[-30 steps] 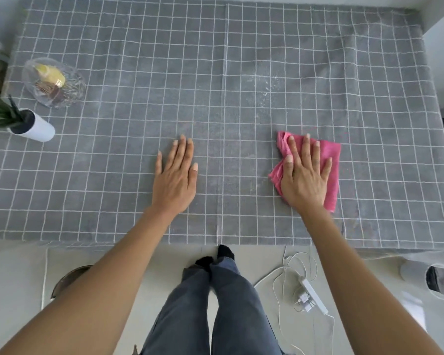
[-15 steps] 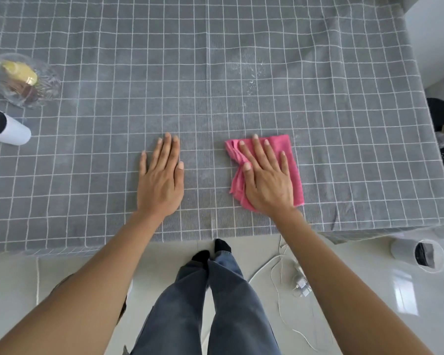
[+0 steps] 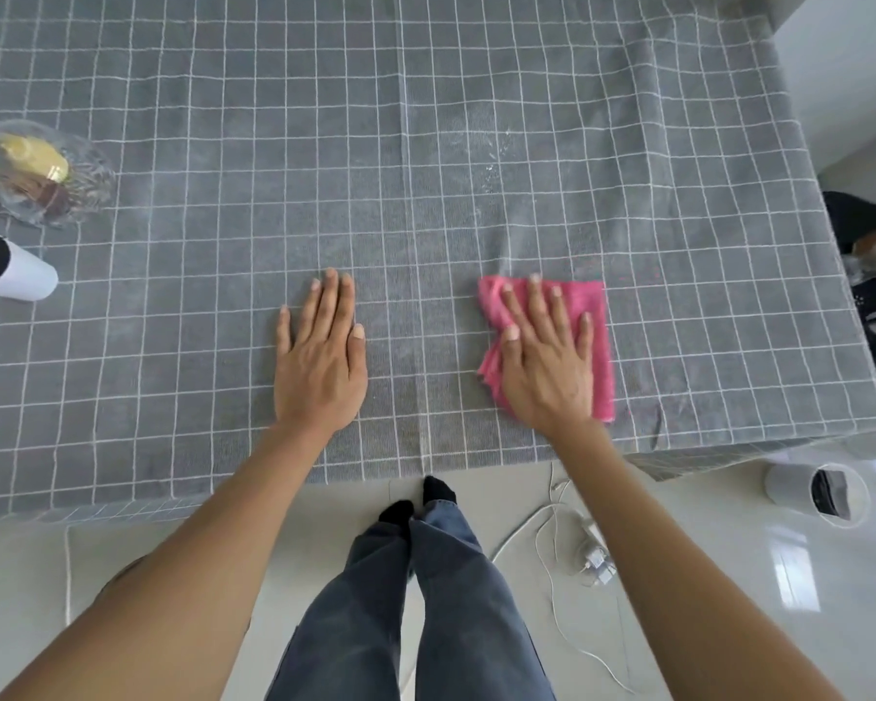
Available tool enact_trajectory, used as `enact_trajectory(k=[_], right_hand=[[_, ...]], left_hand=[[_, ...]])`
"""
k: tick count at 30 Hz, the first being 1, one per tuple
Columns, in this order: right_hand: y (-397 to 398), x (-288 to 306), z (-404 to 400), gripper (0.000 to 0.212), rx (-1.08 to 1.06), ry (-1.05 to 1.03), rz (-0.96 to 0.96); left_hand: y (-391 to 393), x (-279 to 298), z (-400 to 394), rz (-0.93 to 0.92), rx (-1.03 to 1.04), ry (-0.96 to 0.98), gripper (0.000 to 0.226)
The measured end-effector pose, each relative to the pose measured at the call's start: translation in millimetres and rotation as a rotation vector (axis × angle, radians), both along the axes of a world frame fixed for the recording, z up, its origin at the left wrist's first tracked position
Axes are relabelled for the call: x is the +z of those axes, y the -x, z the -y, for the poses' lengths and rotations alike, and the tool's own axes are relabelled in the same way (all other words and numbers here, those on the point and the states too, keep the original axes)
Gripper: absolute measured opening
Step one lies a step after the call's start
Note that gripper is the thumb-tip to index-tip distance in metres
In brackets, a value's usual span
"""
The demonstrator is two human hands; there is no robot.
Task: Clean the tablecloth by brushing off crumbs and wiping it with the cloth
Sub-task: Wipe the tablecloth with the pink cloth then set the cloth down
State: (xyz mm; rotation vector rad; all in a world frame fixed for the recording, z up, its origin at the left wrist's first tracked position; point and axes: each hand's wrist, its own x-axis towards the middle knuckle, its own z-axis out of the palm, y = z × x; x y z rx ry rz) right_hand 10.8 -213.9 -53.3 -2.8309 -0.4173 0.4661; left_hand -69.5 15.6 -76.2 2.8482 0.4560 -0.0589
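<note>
A grey tablecloth (image 3: 223, 204) with a white grid covers the table. My right hand (image 3: 544, 361) lies flat with straight fingers on a crumpled pink cloth (image 3: 598, 341), pressing it onto the tablecloth near the front edge. My left hand (image 3: 319, 361) rests flat, palm down, on the bare tablecloth to the left of the cloth. A patch of pale crumbs (image 3: 491, 159) lies farther back, beyond the pink cloth.
A clear glass bowl (image 3: 41, 174) with yellow and brown contents and a white cylinder pot (image 3: 16, 270) stand at the table's left edge. On the floor lie a white cable with charger (image 3: 595, 559) and a white cylinder (image 3: 815, 493). My legs stand at the front edge.
My right hand slid the pink cloth leftward toward the left hand, then back rightward a little. The left hand stayed flat in place. The camera shifted right.
</note>
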Motion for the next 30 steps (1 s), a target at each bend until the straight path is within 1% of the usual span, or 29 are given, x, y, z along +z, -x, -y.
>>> enact_trajectory(k=[3, 5, 7, 10, 12, 14, 16, 18, 22, 24, 28, 30], right_hand=[[40.3, -2.1, -40.9, 0.049, 0.202, -0.021, 0.0], [52.9, -5.1, -48.2, 0.049, 0.266, -0.05, 0.011], [46.1, -5.4, -37.8, 0.049, 0.316, -0.078, 0.018], [21.3, -3.9, -12.8, 0.049, 0.394, -0.058, 0.058], [-3.5, -3.9, 4.9, 0.049, 0.323, -0.015, 0.057], [-27.1, -4.2, 26.4, 0.049, 0.205, 0.026, 0.068], [-44.4, -4.1, 45.8, 0.049, 0.089, 0.018, 0.075], [-49.4, -4.6, 52.0, 0.049, 0.016, -0.004, 0.078], [-33.1, -4.0, 33.1, 0.051, -0.078, -0.033, 0.06], [-20.1, -0.7, 24.1, 0.052, -0.068, -0.044, 0.043], [22.0, 4.1, -8.4, 0.051, 0.104, -0.006, -0.018], [46.5, 1.6, -27.5, 0.051, 0.171, -0.03, -0.017]], left_hand=[[0.5, -0.5, -1.7, 0.006, -0.004, -0.003, 0.055], [-0.1, -0.7, -1.6, 0.012, -0.007, -0.001, 0.055], [-0.2, -0.5, -1.3, 0.015, -0.004, 0.005, 0.054], [0.9, -0.4, -1.8, 0.017, -0.003, 0.014, 0.054], [1.4, -0.6, -3.0, 0.015, -0.002, 0.016, 0.054], [1.2, -1.1, -2.7, 0.01, -0.002, 0.009, 0.054], [0.7, -1.2, -2.1, 0.008, -0.003, 0.01, 0.054], [1.1, -1.0, -1.8, 0.004, -0.002, 0.007, 0.054], [1.3, -0.8, -1.5, -0.004, 0.007, -0.011, 0.054], [0.5, -0.6, -0.9, -0.005, 0.006, -0.011, 0.054], [0.0, -0.4, -1.0, 0.0, 0.003, -0.006, 0.055], [0.4, -0.1, -0.6, -0.004, 0.006, -0.002, 0.055]])
